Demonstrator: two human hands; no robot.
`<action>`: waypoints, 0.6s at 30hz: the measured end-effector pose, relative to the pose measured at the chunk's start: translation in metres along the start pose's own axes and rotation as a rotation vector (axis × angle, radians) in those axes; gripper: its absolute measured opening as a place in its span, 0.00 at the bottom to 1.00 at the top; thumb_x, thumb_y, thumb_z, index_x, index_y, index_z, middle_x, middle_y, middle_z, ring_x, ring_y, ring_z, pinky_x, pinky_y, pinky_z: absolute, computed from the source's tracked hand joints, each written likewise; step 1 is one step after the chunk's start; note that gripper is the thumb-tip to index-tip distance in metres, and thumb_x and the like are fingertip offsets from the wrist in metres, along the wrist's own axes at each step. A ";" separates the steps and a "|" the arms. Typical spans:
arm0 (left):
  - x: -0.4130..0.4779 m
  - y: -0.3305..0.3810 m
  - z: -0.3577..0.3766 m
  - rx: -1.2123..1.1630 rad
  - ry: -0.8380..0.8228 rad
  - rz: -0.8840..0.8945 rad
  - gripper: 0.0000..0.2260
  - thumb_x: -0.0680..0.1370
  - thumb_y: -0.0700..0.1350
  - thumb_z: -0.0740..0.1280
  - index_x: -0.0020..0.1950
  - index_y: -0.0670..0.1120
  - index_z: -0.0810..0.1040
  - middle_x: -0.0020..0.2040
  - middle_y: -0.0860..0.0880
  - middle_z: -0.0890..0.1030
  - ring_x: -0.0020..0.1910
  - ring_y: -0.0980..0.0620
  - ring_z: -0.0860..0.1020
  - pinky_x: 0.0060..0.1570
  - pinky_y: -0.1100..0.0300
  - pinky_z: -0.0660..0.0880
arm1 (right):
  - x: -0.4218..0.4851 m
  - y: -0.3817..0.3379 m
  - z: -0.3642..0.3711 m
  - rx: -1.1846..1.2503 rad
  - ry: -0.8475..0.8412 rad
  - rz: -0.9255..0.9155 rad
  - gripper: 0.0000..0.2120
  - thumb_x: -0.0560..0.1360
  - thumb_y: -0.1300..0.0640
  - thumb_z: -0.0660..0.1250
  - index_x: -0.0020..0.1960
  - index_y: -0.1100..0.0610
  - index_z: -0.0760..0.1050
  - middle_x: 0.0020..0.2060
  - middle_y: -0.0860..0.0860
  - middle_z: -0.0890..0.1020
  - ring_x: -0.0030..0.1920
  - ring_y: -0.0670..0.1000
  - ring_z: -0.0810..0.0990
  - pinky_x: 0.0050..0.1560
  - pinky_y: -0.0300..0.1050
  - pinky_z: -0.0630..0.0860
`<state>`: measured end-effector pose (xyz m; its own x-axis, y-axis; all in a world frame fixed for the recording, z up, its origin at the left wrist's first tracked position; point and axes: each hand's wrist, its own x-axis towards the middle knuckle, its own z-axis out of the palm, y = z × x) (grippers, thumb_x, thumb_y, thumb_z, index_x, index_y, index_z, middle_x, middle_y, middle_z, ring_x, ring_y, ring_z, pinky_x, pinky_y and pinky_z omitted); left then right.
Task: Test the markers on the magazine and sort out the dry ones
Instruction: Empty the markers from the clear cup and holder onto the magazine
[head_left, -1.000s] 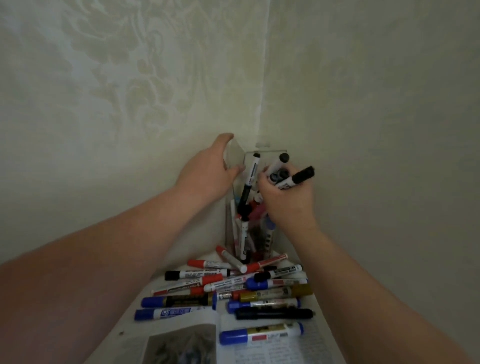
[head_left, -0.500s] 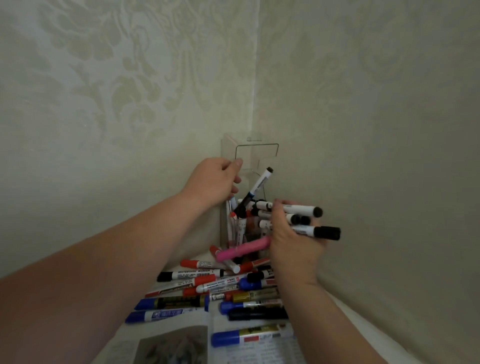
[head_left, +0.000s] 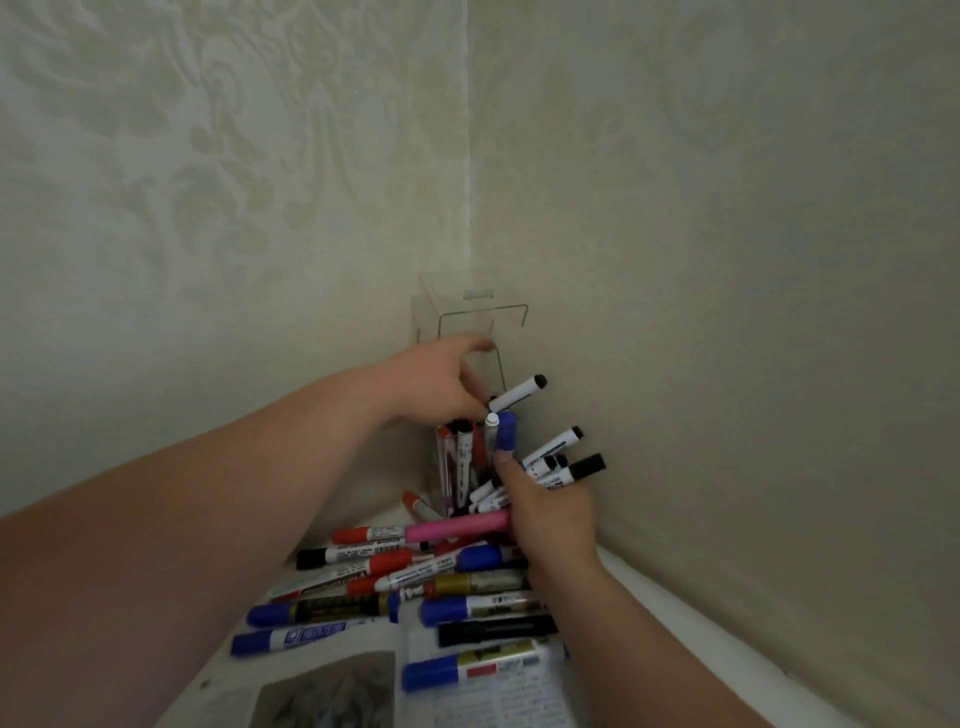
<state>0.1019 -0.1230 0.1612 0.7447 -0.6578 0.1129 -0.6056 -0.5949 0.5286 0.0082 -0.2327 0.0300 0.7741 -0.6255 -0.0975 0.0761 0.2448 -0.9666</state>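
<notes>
Crosswise is how the bundle of markers (head_left: 556, 460) sits in the right grip (head_left: 550, 514), whose fingers curl round it: the pink barrel (head_left: 457, 525) points left and the black caps point toward the right wall (head_left: 727, 312). The magazine (head_left: 498, 696) lies toward the person from that grip, at the near edge of the desk (head_left: 649, 587), past the loose heap of markers (head_left: 415, 577) directly below. The right grip is much the nearer to it. The left grip (head_left: 434, 384) is at the clear holder (head_left: 470, 317) in the desk's far corner. It is blurred, and I cannot tell whether it clasps the holder's wall or a marker. The white desk is narrow, hemmed in by two papered walls.
</notes>
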 end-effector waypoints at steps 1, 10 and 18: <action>-0.001 0.001 -0.001 0.097 -0.049 0.011 0.35 0.74 0.41 0.76 0.78 0.50 0.64 0.56 0.52 0.82 0.53 0.52 0.82 0.57 0.52 0.80 | -0.001 0.002 0.002 -0.041 -0.009 -0.023 0.14 0.70 0.50 0.80 0.48 0.58 0.82 0.37 0.51 0.87 0.39 0.51 0.87 0.46 0.55 0.85; 0.001 0.009 0.021 0.418 -0.006 0.069 0.29 0.77 0.59 0.71 0.75 0.51 0.69 0.66 0.49 0.77 0.60 0.49 0.76 0.58 0.55 0.74 | -0.011 0.006 -0.001 -0.305 0.069 -0.347 0.22 0.75 0.46 0.73 0.64 0.51 0.69 0.55 0.47 0.78 0.56 0.47 0.79 0.60 0.53 0.79; 0.005 0.005 0.015 0.494 0.176 0.097 0.28 0.74 0.55 0.75 0.71 0.53 0.71 0.67 0.50 0.71 0.60 0.47 0.75 0.58 0.52 0.75 | -0.017 0.008 -0.012 -0.705 0.141 -0.591 0.42 0.75 0.56 0.73 0.81 0.55 0.53 0.75 0.51 0.65 0.76 0.51 0.62 0.78 0.51 0.59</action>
<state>0.0986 -0.1367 0.1515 0.6885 -0.6588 0.3031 -0.7028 -0.7093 0.0546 -0.0122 -0.2289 0.0208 0.6444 -0.6009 0.4730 -0.0017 -0.6196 -0.7849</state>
